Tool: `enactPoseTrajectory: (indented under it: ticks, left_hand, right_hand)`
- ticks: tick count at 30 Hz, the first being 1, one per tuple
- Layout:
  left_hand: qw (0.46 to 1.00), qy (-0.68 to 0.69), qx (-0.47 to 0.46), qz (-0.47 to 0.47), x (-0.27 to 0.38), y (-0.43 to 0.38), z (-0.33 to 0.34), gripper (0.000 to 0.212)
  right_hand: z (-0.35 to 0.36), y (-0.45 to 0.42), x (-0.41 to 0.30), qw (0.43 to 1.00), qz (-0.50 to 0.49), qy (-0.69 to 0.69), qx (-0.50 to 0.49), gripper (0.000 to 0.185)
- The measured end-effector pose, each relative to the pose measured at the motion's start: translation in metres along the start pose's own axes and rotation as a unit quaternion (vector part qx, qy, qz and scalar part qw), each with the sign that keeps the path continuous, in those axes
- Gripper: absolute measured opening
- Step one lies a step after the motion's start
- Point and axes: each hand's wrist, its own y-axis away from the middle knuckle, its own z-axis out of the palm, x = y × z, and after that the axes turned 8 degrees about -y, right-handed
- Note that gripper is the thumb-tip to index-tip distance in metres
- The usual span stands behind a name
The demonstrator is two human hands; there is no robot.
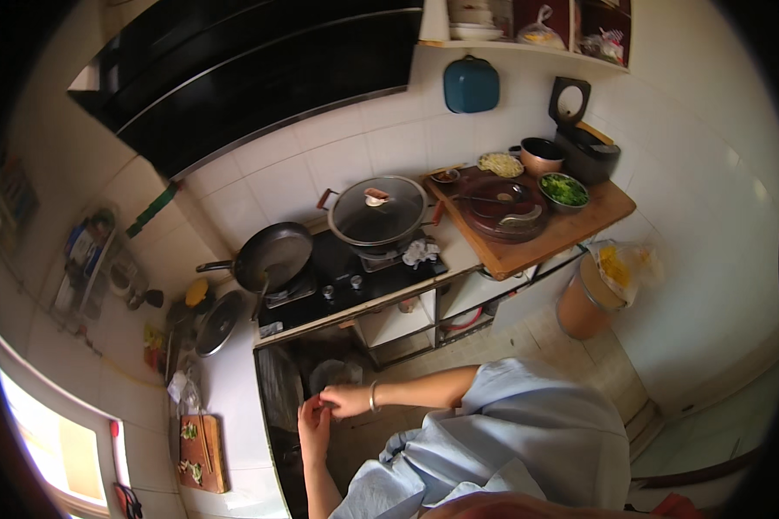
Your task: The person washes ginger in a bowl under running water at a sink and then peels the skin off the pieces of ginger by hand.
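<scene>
My left hand [313,429] and my right hand [347,400] meet in front of my body, with fingertips close together or touching. The fingers hide whatever may lie between them. A bracelet [372,396] circles my right wrist. Beyond the hands stands a black gas hob [342,293]. On its left burner sits a dark frying pan [282,250], tilted, with a utensil handle [264,285] over its rim. A wok covered by a glass lid [347,211] occupies the right burner. Below my hands, a translucent plastic bag [334,373] shows near the cabinet.
Right of the hob, a wooden board [597,211] carries a round dark-red board [480,224], a bowl of chopped greens [563,190], a pot [540,156] and a rice cooker [587,156]. A small cutting board [214,473] with chopsticks [204,444] lies left. A range hood [266,84] overhangs.
</scene>
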Motion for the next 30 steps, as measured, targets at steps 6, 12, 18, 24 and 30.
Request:
enactPoseTrajectory:
  ticks: [6, 12, 18, 24, 30]
  left_hand:
    - [0.981, -0.100, -0.122, 0.113, 0.093, -0.076, 0.153, 0.034]
    - [0.912, -0.278, -0.190, 0.236, 0.163, -0.141, 0.310, 0.037]
    - [0.935, -0.080, -0.301, 0.172, 0.225, -0.188, 0.385, 0.041]
    - [0.911, -0.088, -0.206, 0.346, 0.359, -0.297, 0.396, 0.041]
    - [0.815, -0.068, 0.004, 0.576, 0.513, -0.435, 0.422, 0.041]
  right_hand:
    - [-0.132, 0.117, 0.033, 0.986, 0.058, 0.063, 0.144, 0.025]
    - [-0.266, 0.244, 0.047, 0.906, 0.053, 0.357, 0.222, 0.033]
    - [-0.354, 0.294, 0.052, 0.947, 0.049, 0.140, 0.284, 0.031]
    - [-0.503, 0.247, -0.019, 0.895, -0.067, 0.198, 0.394, 0.034]
    - [-0.688, 0.183, -0.075, 0.799, -0.205, 0.344, 0.449, 0.037]
